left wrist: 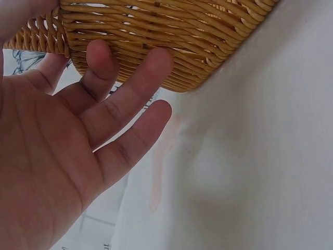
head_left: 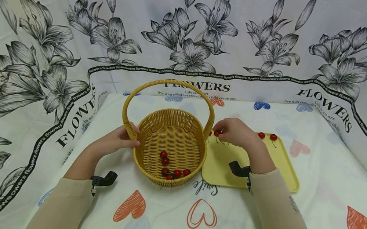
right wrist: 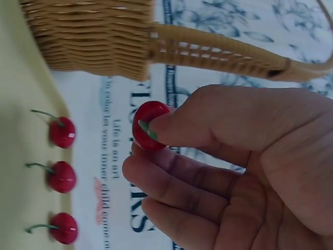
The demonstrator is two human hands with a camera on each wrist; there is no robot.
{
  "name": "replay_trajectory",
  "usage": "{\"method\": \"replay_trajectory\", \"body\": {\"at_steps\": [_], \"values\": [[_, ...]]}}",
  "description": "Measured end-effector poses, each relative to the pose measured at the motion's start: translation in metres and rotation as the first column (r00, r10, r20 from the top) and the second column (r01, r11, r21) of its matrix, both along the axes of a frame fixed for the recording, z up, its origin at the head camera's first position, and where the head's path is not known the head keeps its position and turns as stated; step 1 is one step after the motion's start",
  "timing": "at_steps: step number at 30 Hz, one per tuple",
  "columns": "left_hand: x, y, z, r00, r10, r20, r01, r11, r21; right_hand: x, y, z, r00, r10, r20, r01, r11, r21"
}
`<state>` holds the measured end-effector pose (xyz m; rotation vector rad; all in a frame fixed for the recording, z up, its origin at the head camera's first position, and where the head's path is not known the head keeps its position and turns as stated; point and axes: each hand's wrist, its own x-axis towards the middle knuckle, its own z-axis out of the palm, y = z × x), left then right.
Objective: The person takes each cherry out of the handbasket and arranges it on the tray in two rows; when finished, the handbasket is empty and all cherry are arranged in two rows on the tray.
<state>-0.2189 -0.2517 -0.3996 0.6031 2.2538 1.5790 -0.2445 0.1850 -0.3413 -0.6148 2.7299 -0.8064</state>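
Several hearts (head_left: pixel 129 206) dot the cloth (head_left: pixel 243 212) beneath the basket (head_left: pixel 171 117); flowered drapes (head_left: pixel 195 30) hang behind.

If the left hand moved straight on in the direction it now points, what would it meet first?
Most likely the basket, at its woven side. The left hand holds it near the handle, and the other fingers point at that side; any gap is hard to judge.

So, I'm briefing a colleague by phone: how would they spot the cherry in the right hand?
In the head view, find the woven basket; a yellow tray lies to its right. At that tray's far edge is the person's right hand. The cherry is the one pinched in it, while the neighbouring cherries rest on the tray.
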Motion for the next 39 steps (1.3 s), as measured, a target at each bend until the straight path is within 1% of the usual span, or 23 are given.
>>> {"method": "replay_trajectory", "body": {"at_steps": [5,9,12,15,19,22,27,30,32,35,39], "values": [[-0.001,0.000,-0.001,1.000,-0.006,-0.012,0.006,1.000,0.003,-0.007,-0.011,-0.020,0.999,0.040,-0.012,-0.040,0.999,0.010],[-0.001,0.001,-0.001,1.000,-0.011,-0.018,0.011,1.000,0.011,-0.009,-0.018,-0.030,0.998,0.056,-0.026,-0.055,0.998,0.019],[-0.001,0.001,-0.001,1.000,-0.015,-0.019,0.016,1.000,0.017,-0.010,-0.022,-0.036,0.999,0.040,-0.012,-0.040,0.999,0.034],[0.000,0.001,-0.001,1.000,-0.010,-0.015,0.010,1.000,0.013,-0.012,-0.025,-0.042,0.999,0.037,-0.022,-0.036,0.997,0.062],[0.001,0.001,0.000,1.000,0.000,-0.006,0.000,1.000,0.004,-0.014,-0.029,-0.048,0.995,0.060,-0.080,-0.052,0.994,0.100],[0.001,0.001,0.000,1.000,0.003,0.001,-0.003,1.000,0.005,-0.015,-0.033,-0.052,0.993,0.055,-0.104,-0.043,0.992,0.122],[0.001,0.000,-0.001,1.000,0.002,0.005,-0.002,1.000,0.005,-0.016,-0.034,-0.058,0.991,0.037,-0.129,-0.020,0.991,0.130],[0.001,0.000,-0.001,1.000,0.001,0.003,-0.001,1.000,0.007,-0.015,-0.033,-0.056,0.988,0.047,-0.147,-0.029,0.992,0.124],[0.001,0.001,0.000,1.000,-0.001,0.001,0.001,1.000,0.008,-0.014,-0.030,-0.050,0.986,0.054,-0.156,-0.035,0.992,0.118],[0.001,0.001,0.000,1.000,0.000,-0.005,0.000,1.000,0.003,-0.011,-0.023,-0.036,0.986,0.049,-0.161,-0.031,0.993,0.113],[0.000,0.000,0.000,1.000,0.002,-0.007,-0.002,1.000,-0.001,-0.004,-0.012,-0.013,0.981,0.031,-0.193,-0.013,0.995,0.096]]}}
